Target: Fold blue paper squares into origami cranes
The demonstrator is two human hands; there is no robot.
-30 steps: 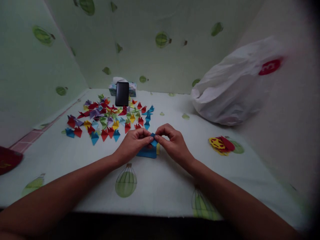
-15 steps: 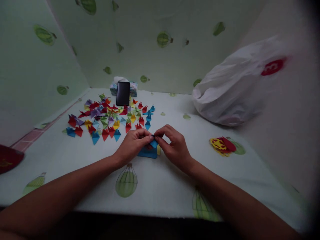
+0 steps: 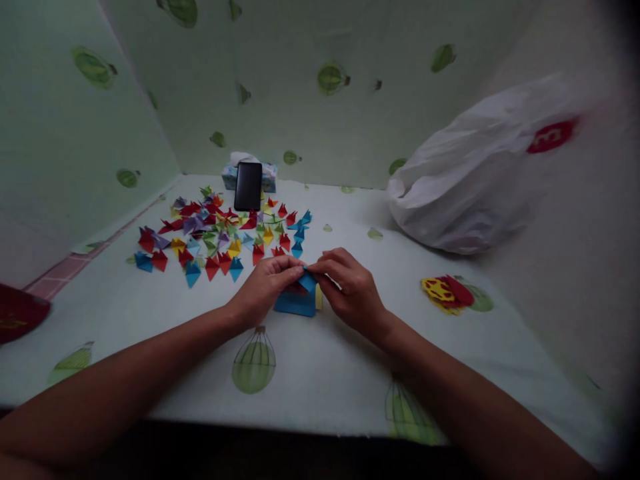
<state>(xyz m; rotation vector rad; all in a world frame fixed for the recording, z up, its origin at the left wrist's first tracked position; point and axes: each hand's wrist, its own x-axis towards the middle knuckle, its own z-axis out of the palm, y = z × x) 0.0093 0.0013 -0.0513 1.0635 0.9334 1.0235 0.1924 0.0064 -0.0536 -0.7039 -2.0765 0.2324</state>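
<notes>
Between my two hands is a small folded piece of blue paper [image 3: 307, 283]. My left hand [image 3: 267, 283] pinches it from the left between thumb and fingers. My right hand [image 3: 350, 283] pinches its upper tip from the other side, fingertips almost touching those of the left. Beneath them lies flat blue paper [image 3: 296, 305] on the table, with a bit of yellow paper [image 3: 319, 297] showing at its right edge. Beyond my left hand spreads a crowd of folded paper figures [image 3: 211, 268] in red, blue, yellow, green and purple. My fingers partly hide the folded piece.
A dark phone [image 3: 249, 187] leans on a tissue box [image 3: 271, 179] at the back. A white plastic bag [image 3: 460, 180] stands back right. Red and yellow cut-outs [image 3: 447, 293] lie to the right. A red object [image 3: 20, 313] sits at the left edge.
My fingers have shifted slightly on the folded blue paper, and more of its face shows below them. The whole view has moved a little; the things on the table stay put.
</notes>
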